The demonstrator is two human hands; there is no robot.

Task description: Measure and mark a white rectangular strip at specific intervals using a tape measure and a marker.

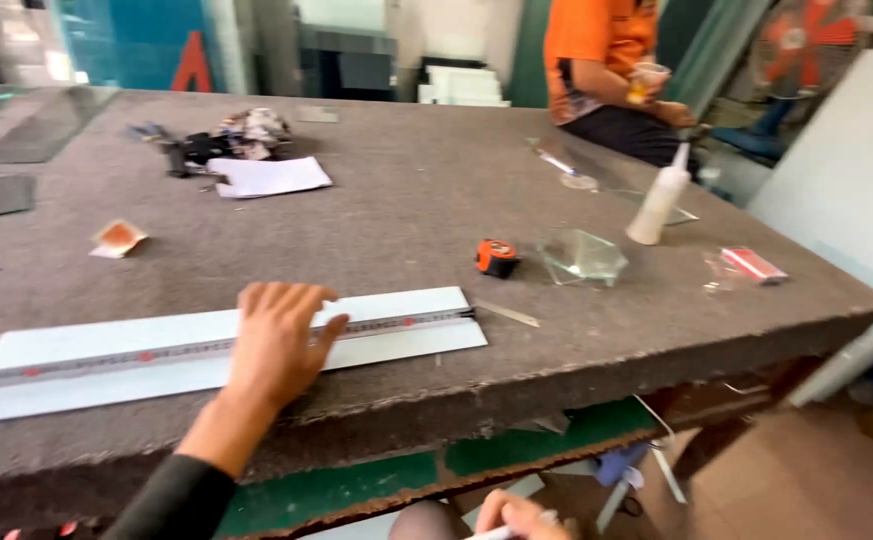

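Here the left hand (279, 340) presses a long metal ruler (157, 352) on a pale strip (397, 345).

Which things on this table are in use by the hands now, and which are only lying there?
In use: left hand pressing the metal ruler on the white strip; right hand holding a thin tool.

Lying about: tape measure, glass piece, squeeze bottle, white paper.
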